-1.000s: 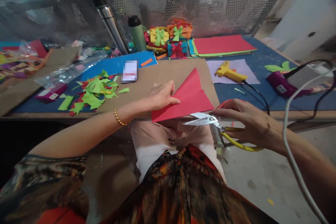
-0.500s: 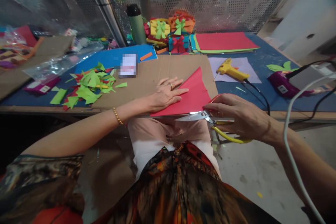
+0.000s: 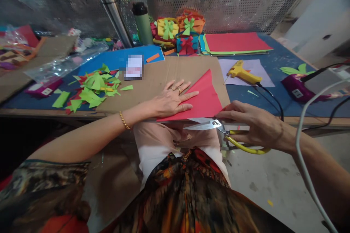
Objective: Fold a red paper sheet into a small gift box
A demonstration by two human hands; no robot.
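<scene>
One red paper triangle (image 3: 205, 98) is pinned at the cardboard's (image 3: 164, 74) near edge by the splayed left hand (image 3: 172, 100), yellow-handled scissors (image 3: 218, 127) gripped in the right hand (image 3: 257, 125); cutting likely calls for a steady hold.

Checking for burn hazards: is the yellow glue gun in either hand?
No: the glue gun lies on a lilac sheet, the right hand holds scissors, the left hand presses red paper.

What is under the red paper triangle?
A brown cardboard sheet lies under the red paper triangle. The left hand presses flat on top, and the right hand holds yellow-handled scissors at its near edge. Anything between paper and cardboard is hidden.
</scene>
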